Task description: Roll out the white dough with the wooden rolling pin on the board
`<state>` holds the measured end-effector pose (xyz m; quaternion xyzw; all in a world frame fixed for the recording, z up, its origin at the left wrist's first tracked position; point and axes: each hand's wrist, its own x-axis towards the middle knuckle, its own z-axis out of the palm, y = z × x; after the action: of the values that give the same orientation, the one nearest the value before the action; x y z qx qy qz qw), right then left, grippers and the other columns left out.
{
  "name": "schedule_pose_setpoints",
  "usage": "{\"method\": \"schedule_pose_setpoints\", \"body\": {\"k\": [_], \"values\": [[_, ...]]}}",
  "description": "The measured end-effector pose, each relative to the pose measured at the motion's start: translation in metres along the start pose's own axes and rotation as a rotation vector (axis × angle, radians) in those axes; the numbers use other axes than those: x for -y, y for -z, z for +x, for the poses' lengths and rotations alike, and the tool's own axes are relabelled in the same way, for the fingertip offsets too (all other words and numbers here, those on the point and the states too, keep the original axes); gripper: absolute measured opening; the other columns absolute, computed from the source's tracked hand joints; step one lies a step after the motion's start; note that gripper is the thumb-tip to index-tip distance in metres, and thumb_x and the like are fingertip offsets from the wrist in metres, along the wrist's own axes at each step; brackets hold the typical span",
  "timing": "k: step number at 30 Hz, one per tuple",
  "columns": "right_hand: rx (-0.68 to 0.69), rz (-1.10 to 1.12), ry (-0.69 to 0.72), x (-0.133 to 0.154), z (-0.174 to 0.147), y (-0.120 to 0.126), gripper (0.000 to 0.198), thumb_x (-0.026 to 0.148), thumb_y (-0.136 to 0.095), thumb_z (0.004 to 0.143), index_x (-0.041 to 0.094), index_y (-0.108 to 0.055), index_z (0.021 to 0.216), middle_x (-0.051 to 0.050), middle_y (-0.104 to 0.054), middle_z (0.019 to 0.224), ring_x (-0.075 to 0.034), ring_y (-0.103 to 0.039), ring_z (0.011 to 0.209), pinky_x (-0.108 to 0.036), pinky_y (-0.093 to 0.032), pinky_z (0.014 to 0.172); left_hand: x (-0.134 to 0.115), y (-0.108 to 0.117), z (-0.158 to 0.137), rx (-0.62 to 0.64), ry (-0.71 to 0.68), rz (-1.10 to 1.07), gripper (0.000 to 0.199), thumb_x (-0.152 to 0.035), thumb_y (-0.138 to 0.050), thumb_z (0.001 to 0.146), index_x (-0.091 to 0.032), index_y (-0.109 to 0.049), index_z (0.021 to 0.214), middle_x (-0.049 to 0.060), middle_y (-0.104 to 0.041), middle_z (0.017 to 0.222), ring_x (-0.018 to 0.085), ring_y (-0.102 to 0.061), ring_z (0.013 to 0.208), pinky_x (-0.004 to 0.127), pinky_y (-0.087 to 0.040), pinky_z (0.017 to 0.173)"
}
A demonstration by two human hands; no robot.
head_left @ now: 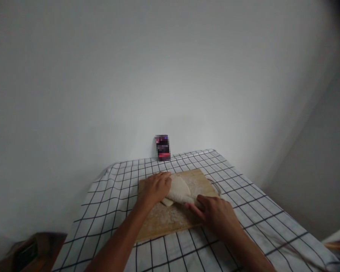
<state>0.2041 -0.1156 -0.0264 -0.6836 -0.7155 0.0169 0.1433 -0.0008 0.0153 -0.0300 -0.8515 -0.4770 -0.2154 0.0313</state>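
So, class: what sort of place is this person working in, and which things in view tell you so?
Probably a home kitchen or dining corner. A checked tablecloth covers a table against a bare wall; a floured wooden board lies on it, and both hands, left hand and right hand, press dough.

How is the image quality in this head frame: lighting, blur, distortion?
Head view: dim, flat light with dark corners; wide-lens curving at the wall edge; the box by the wall is pixelated; both hands and the dough look slightly soft.

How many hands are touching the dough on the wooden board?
2: the left hand presses the dough at its left edge; the right hand touches its lower right end.
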Motion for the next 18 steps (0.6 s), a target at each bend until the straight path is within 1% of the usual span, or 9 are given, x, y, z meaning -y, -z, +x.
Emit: {"method": "schedule_pose_setpoints", "body": {"k": [2, 5, 10, 12, 16, 18], "values": [[0.008, -0.004, 0.002, -0.001, 0.000, 0.001, 0.047, 0.062, -0.048, 0.102, 0.025, -0.070, 0.083, -0.005, -0.078, 0.082, -0.024, -0.074, 0.076, -0.029, -0.039, 0.059, -0.002, 0.006, -0.005, 0.009, -0.020, 0.007, 0.038, -0.019, -0.043, 0.099, -0.018, -0.071, 0.124, 0.007, -0.074, 0.131, 0.021, -0.067, 0.124, 0.037, -0.047, 0.114], [0.007, -0.005, 0.014, -0.001, -0.001, 0.003, 0.045, 0.061, -0.050, 0.101, 0.024, -0.070, 0.086, -0.006, -0.078, 0.083, -0.024, -0.074, 0.077, -0.029, -0.038, 0.060, -0.006, 0.015, -0.012, 0.002, -0.018, 0.034, 0.039, -0.016, -0.042, 0.098, -0.018, -0.070, 0.125, 0.007, -0.074, 0.132, 0.021, -0.068, 0.122, 0.036, -0.050, 0.112], [0.002, 0.022, 0.023, 0.000, -0.003, 0.007, 0.043, 0.062, -0.057, 0.097, 0.023, -0.070, 0.086, -0.005, -0.079, 0.086, -0.024, -0.074, 0.077, -0.029, -0.038, 0.060, -0.010, 0.021, -0.029, -0.028, -0.048, 0.108, 0.043, -0.014, -0.042, 0.096, -0.018, -0.069, 0.130, 0.007, -0.072, 0.135, 0.023, -0.067, 0.124, 0.041, -0.049, 0.113], [0.007, 0.028, 0.024, 0.000, -0.005, 0.008, 0.042, 0.063, -0.059, 0.096, 0.023, -0.070, 0.087, -0.005, -0.079, 0.087, -0.024, -0.073, 0.077, -0.029, -0.038, 0.061, -0.012, 0.023, -0.036, -0.030, -0.051, 0.119, 0.045, -0.013, -0.042, 0.095, -0.019, -0.069, 0.130, 0.007, -0.071, 0.137, 0.023, -0.066, 0.126, 0.041, -0.047, 0.115], [0.020, 0.028, 0.043, 0.002, -0.011, 0.010, 0.040, 0.062, -0.061, 0.095, 0.024, -0.070, 0.089, -0.005, -0.079, 0.089, -0.025, -0.074, 0.080, -0.029, -0.039, 0.062, -0.019, 0.033, -0.046, 0.032, -0.003, 0.092, 0.050, -0.014, -0.039, 0.094, -0.019, -0.066, 0.135, 0.008, -0.067, 0.143, 0.023, -0.059, 0.135, 0.042, -0.039, 0.124], [0.013, 0.030, 0.052, 0.003, -0.014, 0.011, 0.039, 0.061, -0.061, 0.095, 0.023, -0.069, 0.090, -0.005, -0.079, 0.090, -0.026, -0.074, 0.080, -0.029, -0.039, 0.062, -0.022, 0.039, -0.049, 0.054, 0.007, 0.073, 0.053, -0.014, -0.038, 0.093, -0.022, -0.065, 0.137, 0.007, -0.066, 0.144, 0.024, -0.056, 0.138, 0.044, -0.038, 0.125]]}}
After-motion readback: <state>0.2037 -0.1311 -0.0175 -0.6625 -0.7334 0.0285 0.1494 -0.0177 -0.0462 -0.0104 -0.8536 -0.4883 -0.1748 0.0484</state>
